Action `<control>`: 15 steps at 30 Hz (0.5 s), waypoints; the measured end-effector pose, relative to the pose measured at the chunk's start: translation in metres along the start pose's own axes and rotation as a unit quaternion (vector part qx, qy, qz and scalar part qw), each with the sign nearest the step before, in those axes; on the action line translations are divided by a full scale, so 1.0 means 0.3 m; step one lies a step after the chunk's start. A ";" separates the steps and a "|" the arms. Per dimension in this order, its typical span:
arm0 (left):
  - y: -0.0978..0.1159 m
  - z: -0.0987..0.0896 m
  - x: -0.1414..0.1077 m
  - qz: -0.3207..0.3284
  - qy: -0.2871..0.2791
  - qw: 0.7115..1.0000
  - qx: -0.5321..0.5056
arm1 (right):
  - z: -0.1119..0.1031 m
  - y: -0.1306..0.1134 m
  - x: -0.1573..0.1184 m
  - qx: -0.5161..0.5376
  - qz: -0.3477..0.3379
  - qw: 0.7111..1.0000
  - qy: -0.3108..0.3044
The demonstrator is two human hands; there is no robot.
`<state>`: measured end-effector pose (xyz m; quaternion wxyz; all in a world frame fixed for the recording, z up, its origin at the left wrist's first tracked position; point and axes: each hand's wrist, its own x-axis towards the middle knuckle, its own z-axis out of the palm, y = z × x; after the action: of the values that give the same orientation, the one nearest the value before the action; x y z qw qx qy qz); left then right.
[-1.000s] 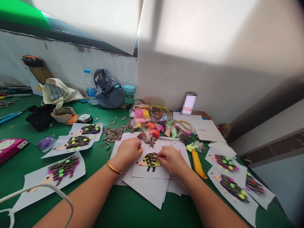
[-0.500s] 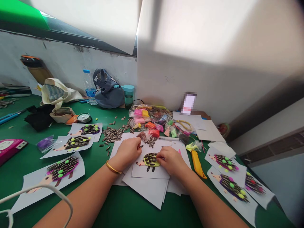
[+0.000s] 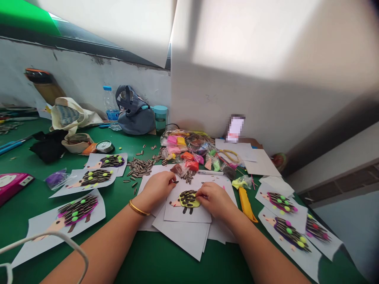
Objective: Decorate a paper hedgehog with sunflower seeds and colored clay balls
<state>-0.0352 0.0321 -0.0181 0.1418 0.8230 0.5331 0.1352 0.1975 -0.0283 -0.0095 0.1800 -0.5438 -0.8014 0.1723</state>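
Observation:
A hedgehog picture lies on a stack of white paper in front of me. Its yellow-green clay body is partly covered with striped sunflower seeds, and it has a pink face and dark legs. My left hand, wearing a gold bangle, is closed in a pinch on a single sunflower seed, above and left of the hedgehog. My right hand is at the right end of the clay body, thumb and fingertips pressed together there; whatever they hold is hidden.
Loose sunflower seeds are heaped beyond my left hand. Bagged coloured clay lies behind the paper. A yellow utility knife rests right of my right hand. Seed-covered hedgehog pictures lie on both sides. A white cable crosses the lower left.
My left hand has shifted very slightly left, and the seed in its fingertips shows more plainly. My right hand stays at the hedgehog's right end, almost unmoved.

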 end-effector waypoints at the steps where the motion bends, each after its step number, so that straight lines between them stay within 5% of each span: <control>1: 0.000 0.001 0.000 0.002 0.002 1.000 0.004 | 0.003 0.000 0.001 -0.003 -0.002 1.000 0.001; 15: 0.008 0.011 0.000 0.015 0.008 1.000 0.021 | -0.009 0.006 0.001 -0.013 -0.004 1.000 0.015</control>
<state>-0.0319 0.0309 -0.0203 0.1176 0.8326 0.5246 0.1328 0.2000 -0.0273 -0.0080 0.1851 -0.5456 -0.8029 0.1530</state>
